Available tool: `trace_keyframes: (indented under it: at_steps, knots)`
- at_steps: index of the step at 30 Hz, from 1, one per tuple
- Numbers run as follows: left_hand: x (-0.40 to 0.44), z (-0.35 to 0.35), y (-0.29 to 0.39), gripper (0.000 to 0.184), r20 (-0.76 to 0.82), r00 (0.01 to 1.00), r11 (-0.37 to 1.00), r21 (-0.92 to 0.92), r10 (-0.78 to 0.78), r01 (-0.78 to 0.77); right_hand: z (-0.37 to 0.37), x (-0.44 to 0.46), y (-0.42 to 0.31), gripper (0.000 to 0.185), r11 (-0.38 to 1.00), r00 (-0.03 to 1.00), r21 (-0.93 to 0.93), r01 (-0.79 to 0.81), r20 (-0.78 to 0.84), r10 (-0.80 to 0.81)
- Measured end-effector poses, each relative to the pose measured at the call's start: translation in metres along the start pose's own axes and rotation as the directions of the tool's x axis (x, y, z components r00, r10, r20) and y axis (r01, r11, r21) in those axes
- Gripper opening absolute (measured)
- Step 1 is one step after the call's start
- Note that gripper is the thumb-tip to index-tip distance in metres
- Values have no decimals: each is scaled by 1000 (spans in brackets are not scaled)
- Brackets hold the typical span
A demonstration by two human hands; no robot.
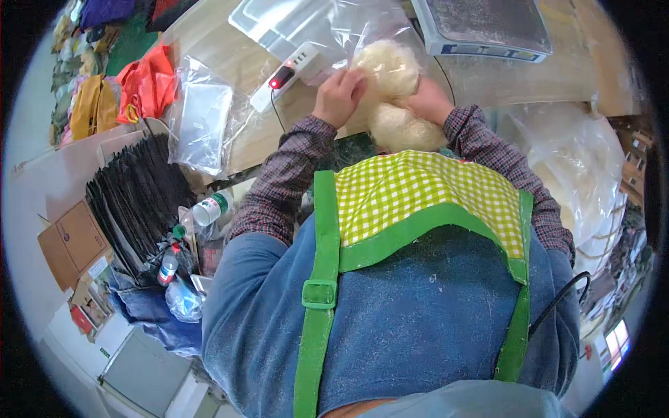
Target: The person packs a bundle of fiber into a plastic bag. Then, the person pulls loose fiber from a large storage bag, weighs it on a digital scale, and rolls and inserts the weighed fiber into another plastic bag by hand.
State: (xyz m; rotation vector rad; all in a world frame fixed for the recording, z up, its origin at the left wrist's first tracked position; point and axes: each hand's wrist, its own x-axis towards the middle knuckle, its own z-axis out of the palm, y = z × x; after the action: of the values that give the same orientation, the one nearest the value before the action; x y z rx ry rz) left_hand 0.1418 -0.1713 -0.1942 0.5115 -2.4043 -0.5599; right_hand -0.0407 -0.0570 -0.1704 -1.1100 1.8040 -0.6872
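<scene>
My left hand (339,96) is closed, its fingertips pinching the edge of a clear plastic bag (366,24) that spreads over the table's far side. A cream, fluffy bundle of fine fibre (387,68) sits at the bag's mouth, partly under the film. My right hand (430,101) grips this bundle from the right, its fingertips hidden in the fibre. Just below, nearer my chest, a second cream fibre bundle (404,129) rests at the table edge, touching the first.
A white power strip (304,58) with a lit red switch lies left of my hands, near a clear plastic container (272,24). Flat plastic bags (202,125) lie further left. A scale (488,24) stands back right. A large bag of cream fibre (575,164) is at right.
</scene>
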Motion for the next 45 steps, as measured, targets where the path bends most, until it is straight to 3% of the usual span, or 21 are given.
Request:
trace_keyframes:
  at_steps: [4, 7, 8, 10, 12, 15, 16, 19, 20, 23, 24, 25, 26, 27, 28, 31, 32, 35, 40, 43, 45]
  knots:
    - [-21, 10, -9, 16, -200, 971, 978, 134, -130, 158, 15, 5, 11, 48, 953, 998, 298, 52, 16, -59]
    - [-21, 16, 5, 12, -111, 709, 704, -298, -696, 644, 14, 6, 10, 46, 941, 996, 326, 88, -15, -87]
    - [-22, 19, 5, 12, -123, 699, 698, -305, -704, 649, 13, 4, 9, 46, 945, 996, 314, 90, -3, -94]
    - [-14, 20, -1, 13, -22, 644, 525, -602, -764, 602, 8, 2, 5, 44, 817, 993, 570, 85, 20, -117]
    - [-13, 19, 7, 13, 20, 625, 418, -726, -781, 546, 1, -4, -1, 42, 731, 989, 677, 79, 38, -142]
    - [-1, 1, 62, 14, 45, 845, 712, -516, -533, 477, -22, -30, -23, 38, 745, 998, 666, 39, 16, -66]
    - [3, 1, 71, 14, 29, 844, 715, -515, -536, 472, -25, -36, -22, 38, 750, 997, 660, 46, 21, -79]
    - [6, 4, 100, 16, 256, 810, 346, -806, -527, 480, -28, -61, -10, 36, 850, 964, 456, 264, -111, -240]
    - [7, 2, 109, 16, 250, 808, 348, -806, -534, 479, -31, -72, -7, 36, 850, 964, 456, 265, -103, -246]
    - [8, -11, 128, 21, 423, 807, 187, -827, -412, 529, -43, -101, -1, 33, 455, 979, 874, 170, -99, -177]
    - [8, -12, 130, 21, 408, 810, 194, -832, -423, 520, -52, -103, 8, 33, 459, 978, 872, 168, -88, -192]
    - [6, -14, 132, 23, 403, 828, 245, -821, -390, 516, -62, -105, 24, 35, 690, 861, 516, 508, -292, -416]
    - [4, -14, 134, 24, 401, 844, 295, -809, -357, 509, -72, -106, 38, 38, 694, 655, 14, 719, -345, -672]
    - [3, -14, 136, 26, 398, 858, 346, -795, -324, 499, -78, -103, 51, 40, 473, 414, -485, 736, -231, -881]
    - [2, -11, 138, 26, 386, 859, 351, -795, -336, 495, -78, -102, 49, 40, 461, 405, -478, 748, -222, -887]
    - [-7, -4, 145, 24, 390, 860, 230, -850, -328, 473, -60, -98, 40, 41, 629, 691, 324, 706, -511, -512]
    - [-11, -3, 147, 24, 382, 859, 237, -849, -340, 471, -63, -96, 40, 41, 621, 690, 332, 710, -502, -520]
    - [-15, -7, 158, 20, 365, 840, 177, -869, -402, 463, -76, -91, 39, 30, 782, 894, 442, 440, -297, -335]
    - [-36, -6, 154, 15, 340, 813, 147, -879, -474, 453, -88, -98, 55, 19, 853, 873, 199, 483, -179, -453]
    - [-52, -12, 159, 14, 106, 878, 455, -823, -467, 341, -90, -106, 72, 16, 728, 756, 284, 624, 17, -655]
    - [-67, -19, 180, 14, 51, 847, 533, -757, -529, 379, -92, -128, 76, 18, 746, 774, 342, 572, 76, -628]
